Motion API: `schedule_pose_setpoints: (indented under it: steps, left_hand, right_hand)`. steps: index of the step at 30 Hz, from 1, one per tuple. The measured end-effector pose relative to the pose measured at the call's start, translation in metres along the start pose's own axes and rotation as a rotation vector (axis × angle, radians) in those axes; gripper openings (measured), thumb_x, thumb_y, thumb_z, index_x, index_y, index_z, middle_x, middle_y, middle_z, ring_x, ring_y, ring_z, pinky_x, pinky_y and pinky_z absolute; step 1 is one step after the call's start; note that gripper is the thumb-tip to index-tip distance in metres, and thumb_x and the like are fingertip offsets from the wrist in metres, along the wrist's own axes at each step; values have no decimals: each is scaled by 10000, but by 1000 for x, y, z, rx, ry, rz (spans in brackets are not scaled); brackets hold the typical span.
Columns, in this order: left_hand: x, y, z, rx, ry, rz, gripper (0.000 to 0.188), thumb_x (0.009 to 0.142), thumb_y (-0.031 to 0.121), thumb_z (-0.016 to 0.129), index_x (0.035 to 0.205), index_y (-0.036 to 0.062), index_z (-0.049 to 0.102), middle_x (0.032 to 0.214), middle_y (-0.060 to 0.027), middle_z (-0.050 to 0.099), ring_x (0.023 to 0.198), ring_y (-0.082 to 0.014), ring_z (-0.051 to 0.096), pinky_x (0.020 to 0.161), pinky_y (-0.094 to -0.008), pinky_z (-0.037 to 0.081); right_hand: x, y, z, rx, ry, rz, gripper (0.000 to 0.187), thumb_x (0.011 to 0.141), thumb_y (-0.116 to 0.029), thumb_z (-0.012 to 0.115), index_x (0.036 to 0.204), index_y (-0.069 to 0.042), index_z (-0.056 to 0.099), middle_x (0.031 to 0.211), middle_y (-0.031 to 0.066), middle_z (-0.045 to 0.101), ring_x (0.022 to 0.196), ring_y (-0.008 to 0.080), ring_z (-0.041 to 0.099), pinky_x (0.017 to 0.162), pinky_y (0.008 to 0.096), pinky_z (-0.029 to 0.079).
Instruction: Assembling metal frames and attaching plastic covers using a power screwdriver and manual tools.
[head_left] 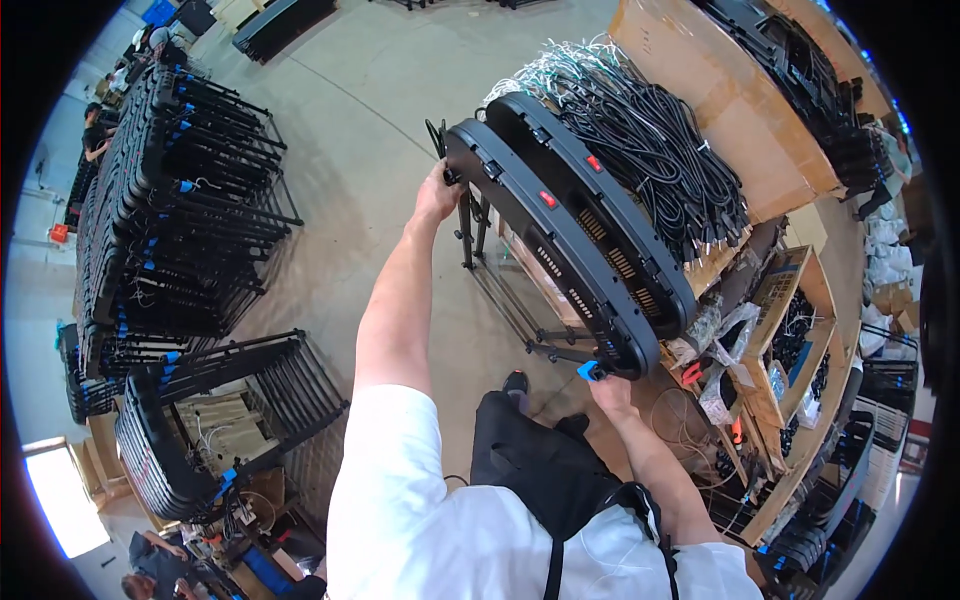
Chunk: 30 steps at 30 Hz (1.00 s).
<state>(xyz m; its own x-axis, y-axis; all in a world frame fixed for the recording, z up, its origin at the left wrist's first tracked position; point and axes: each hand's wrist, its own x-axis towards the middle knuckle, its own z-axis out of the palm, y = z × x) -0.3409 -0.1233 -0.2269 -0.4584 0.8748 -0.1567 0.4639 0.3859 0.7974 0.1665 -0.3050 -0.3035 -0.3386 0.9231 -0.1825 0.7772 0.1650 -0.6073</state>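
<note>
Housing of long, round-ended black plastic [578, 241], with a red switch [548, 199], sits between the person's left hand [438, 194], which grasps its far end, and right hand [613, 394], at its near end beside a bright-blue piece [590, 371], its hold too hidden to tell. A matching second housing [628, 208] is just beside, near bundled black cables [668, 150].

Left hand [436, 196] grips far end of long black panel [560, 230]; right hand [614, 394] at near end, fingers partly hidden, beside blue tab [592, 371]. Red switch [547, 199] sits between both hands' fingers. Second black panel [622, 198] just beyond; cable bundle [665, 150] right of left fingers; row of black frames [150, 190] well left of left fingers.
</note>
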Motion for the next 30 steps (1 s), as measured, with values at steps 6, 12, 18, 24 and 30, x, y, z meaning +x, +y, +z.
schedule_pose_setpoints:
  steps: [6,12,18,24,30]
  left_hand:
    - [11,9,-28,194,-18,5,580,946,264,715,1462,45,569,1300,-175,721,1179,-283,701,1006,-388,543]
    - [-5,93,-69,-274,347,113,518,1037,308,642,1450,1,579,1333,-176,693,1223,-245,651,1056,-365,494]
    - [-94,277,-78,-126,508,752,516,1006,310,675,1424,18,594,1465,-213,593,1405,-356,519,1178,-445,387]
    - [-175,318,14,380,302,1062,661,1012,494,597,1516,72,526,1576,-174,496,1526,-373,356,1272,-560,195]
    - [-162,262,75,657,16,804,674,1017,619,495,1487,143,577,1553,-110,539,1517,-308,388,1282,-567,156]
  right_hand:
    - [-4,-7,-52,32,-213,194,465,894,-297,779,1269,-45,669,1132,125,758,956,275,742,859,414,588]
    - [-33,37,-58,429,-222,353,662,892,-252,796,1435,38,552,1213,160,735,1013,226,745,910,339,585]
    - [-29,3,-81,471,-217,388,637,905,-226,795,1423,55,554,1206,152,726,1041,210,727,929,331,575]
    - [-46,10,-97,347,-127,338,594,896,-188,795,1403,36,580,1165,133,743,1049,217,727,938,337,574]
    - [-116,77,-73,175,-112,521,528,882,-261,740,1318,29,671,1232,211,742,1155,293,719,1003,393,557]
